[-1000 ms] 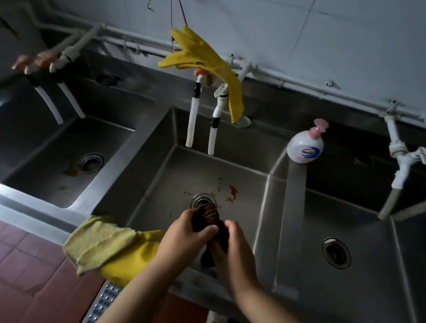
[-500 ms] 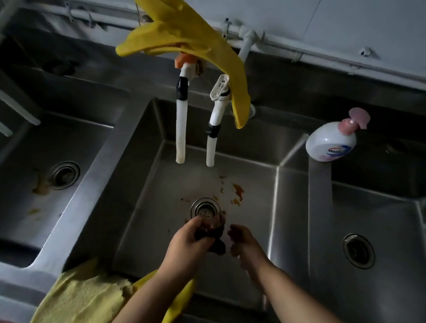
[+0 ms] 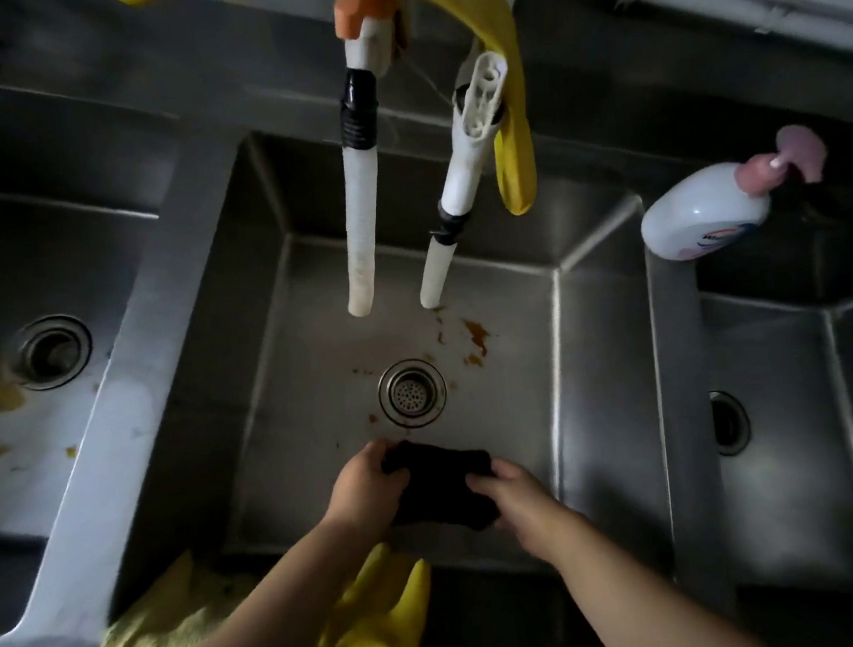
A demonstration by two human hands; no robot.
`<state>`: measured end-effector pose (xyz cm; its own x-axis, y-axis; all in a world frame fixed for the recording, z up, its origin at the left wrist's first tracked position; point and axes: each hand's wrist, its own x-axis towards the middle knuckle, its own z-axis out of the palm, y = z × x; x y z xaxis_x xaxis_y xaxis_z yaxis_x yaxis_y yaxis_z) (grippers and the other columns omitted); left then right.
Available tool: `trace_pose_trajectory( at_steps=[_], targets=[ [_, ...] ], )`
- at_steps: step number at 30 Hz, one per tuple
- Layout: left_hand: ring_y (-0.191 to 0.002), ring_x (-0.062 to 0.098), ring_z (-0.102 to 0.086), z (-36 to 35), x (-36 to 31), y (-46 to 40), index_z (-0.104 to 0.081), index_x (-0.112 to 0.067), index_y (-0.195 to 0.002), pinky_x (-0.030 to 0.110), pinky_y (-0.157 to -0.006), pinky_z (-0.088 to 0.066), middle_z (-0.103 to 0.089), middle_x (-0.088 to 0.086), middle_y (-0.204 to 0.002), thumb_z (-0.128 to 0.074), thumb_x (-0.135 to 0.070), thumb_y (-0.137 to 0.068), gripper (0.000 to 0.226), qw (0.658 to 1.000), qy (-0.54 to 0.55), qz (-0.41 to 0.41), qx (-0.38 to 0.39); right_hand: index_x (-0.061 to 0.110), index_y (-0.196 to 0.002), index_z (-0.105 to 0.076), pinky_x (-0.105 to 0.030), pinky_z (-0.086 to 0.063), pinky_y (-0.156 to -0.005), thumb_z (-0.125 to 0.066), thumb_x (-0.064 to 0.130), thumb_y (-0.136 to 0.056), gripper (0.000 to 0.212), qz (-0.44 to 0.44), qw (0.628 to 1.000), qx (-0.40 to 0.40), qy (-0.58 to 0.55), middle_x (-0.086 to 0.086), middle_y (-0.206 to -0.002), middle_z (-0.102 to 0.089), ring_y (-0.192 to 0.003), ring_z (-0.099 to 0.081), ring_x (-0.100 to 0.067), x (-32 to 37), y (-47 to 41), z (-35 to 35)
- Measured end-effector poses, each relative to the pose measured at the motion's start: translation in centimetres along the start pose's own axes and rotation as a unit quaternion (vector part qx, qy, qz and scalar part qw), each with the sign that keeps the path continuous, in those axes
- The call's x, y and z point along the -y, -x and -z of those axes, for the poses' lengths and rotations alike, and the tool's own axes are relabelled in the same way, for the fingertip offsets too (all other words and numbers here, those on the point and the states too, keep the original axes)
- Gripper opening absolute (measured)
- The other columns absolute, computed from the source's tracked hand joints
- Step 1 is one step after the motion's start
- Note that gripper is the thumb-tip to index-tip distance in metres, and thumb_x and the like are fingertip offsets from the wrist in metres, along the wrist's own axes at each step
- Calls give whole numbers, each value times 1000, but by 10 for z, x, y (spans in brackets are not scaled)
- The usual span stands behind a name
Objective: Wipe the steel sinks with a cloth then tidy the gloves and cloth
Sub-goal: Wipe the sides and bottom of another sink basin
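hands grip a dark cloth point(image 3: 441, 482) in the middle sink point(image 3: 603, 359): left hand point(image 3: 364, 488) and right hand point(image 3: 519, 495) each pinching one end.

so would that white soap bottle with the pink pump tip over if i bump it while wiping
Probably yes. The white plastic soap bottle with the pink pump stands on the narrow steel ledge between two basins, so a nudge could drop it in. Its pump head makes it look top-heavy, and the smooth plastic is likely slippery when wet.

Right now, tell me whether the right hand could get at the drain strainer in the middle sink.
Probably yes: the right hand holds the dark cloth just short of the drain strainer, with only bare sink floor between.
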<state>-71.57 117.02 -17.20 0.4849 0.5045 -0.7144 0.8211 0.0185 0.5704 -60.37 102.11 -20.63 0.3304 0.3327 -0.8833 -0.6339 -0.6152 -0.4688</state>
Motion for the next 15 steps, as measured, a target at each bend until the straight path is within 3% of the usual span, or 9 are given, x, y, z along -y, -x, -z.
trace_pose_trajectory(
  at_steps=[5,7,9,15],
  targets=[
    [-106,28,-58,-21,7,-24,-55,-10,-123,30,-84,-48,-63,11,-115,-54,-7,-86,37,998,-2,-19,52,11,-119,-58,-34,-49,-89,-57,10,-91,27,23,986,-140,93,-6,-108,-65,-102,-61,-24,-6,-14,6],
    [-101,26,-60,-18,6,-31,-56,-14,-119,25,-75,-44,-64,6,-108,-51,-7,-86,34,998,22,-36,37,8,-122,-54,-31,-46,-85,-59,10,-89,33,46,955,-262,133,-9,-111,-60,-107,-58,-29,-4,-24,12],
    [-99,26,-60,-8,9,-39,-58,-18,-115,24,-72,-42,-64,4,-105,-49,-9,-86,31,998,18,-51,15,4,-128,-48,-33,-44,-93,-61,10,-87,44,39,916,-349,192,-15,-125,-54,-115,-53,-32,-5,-33,16],
    [-111,31,-55,34,39,-73,-53,-15,-126,36,-92,-47,-57,13,-124,-53,-8,-83,43,992,-98,-65,41,8,-136,-41,-34,-42,-99,-60,16,-88,52,15,912,-277,303,-16,-134,-47,-119,-50,-31,-22,-57,-16]
  ],
)
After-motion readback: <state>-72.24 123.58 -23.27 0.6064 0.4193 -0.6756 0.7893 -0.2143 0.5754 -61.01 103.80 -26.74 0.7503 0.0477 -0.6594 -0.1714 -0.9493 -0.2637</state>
